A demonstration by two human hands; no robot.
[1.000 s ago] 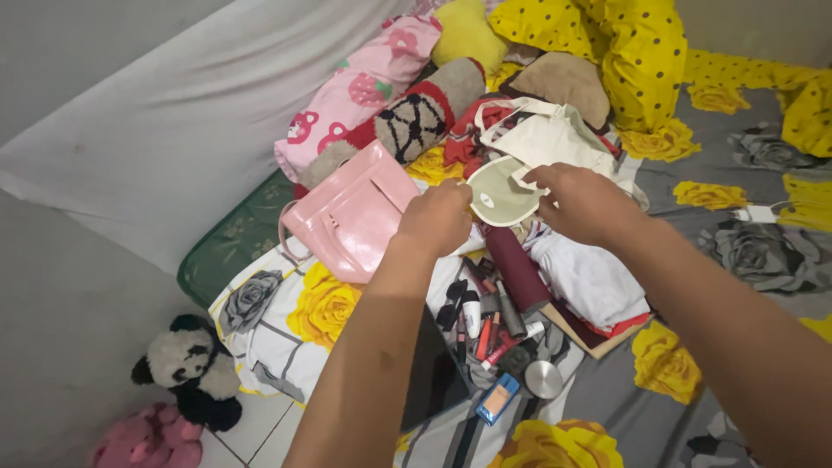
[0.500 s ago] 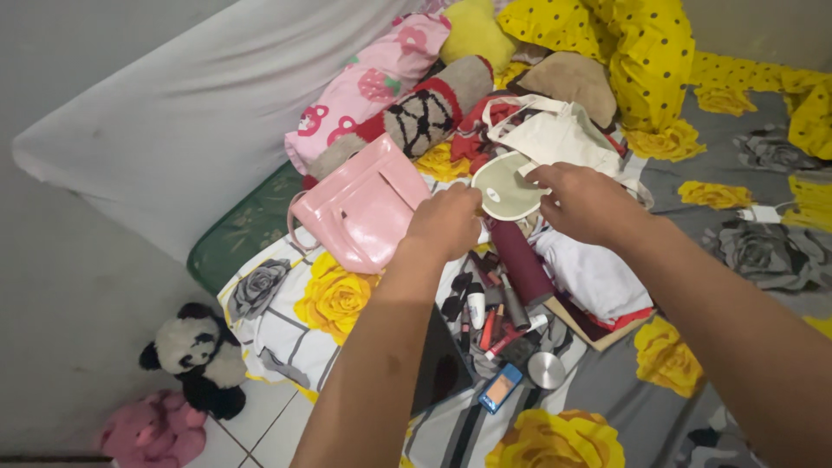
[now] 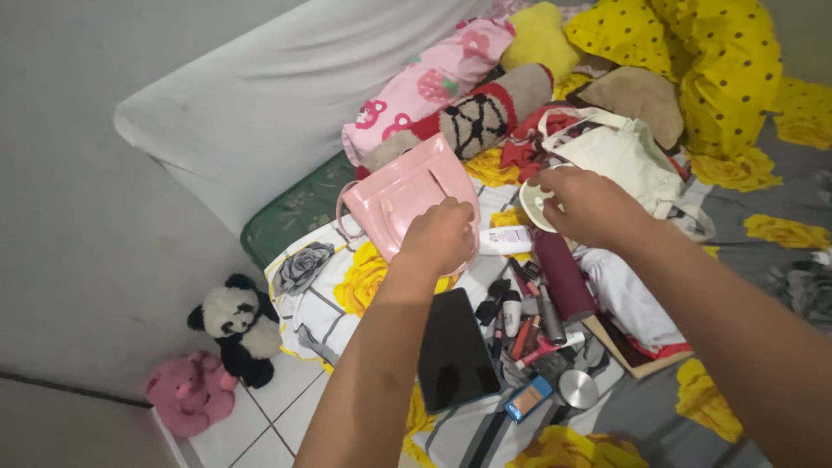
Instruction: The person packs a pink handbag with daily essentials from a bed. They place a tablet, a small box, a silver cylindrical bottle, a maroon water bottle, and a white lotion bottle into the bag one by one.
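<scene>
Clutter covers the bed under both of my hands. My left hand (image 3: 444, 236) has come down and toward me since a second ago: then it was raised at the edge of the round pale-green fabric pouch (image 3: 533, 208), now it rests on the lower edge of the glossy pink leather handbag (image 3: 403, 195), fingers curled under. I cannot tell whether that grip has closed on anything. A white tube (image 3: 505, 240) now shows just right of this hand, where earlier the hand covered that spot.

My right hand (image 3: 589, 204) remains on the pouch, grip closed on its rim; only a sliver of the pouch shows left of the knuckles. The pouch lies against the cream canvas tote bag (image 3: 620, 156), just beyond my right hand.

The two-handed hold on the pouch has ended; the pouch is now held by the right hand alone, and the left hand is in contact with the handbag.

Edges and room: near side of my left hand, a black tablet (image 3: 455, 351) lies flat, with a heap of lipsticks and small cosmetic tubes (image 3: 524, 316) beside it and a dark maroon cylinder (image 3: 563, 273) under my right wrist. Left of the handbag the bed ends at its edge, with tiled floor (image 3: 269, 425) below, carrying a panda plush toy (image 3: 234, 325). Beyond both hands, pillows crowd in.
</scene>
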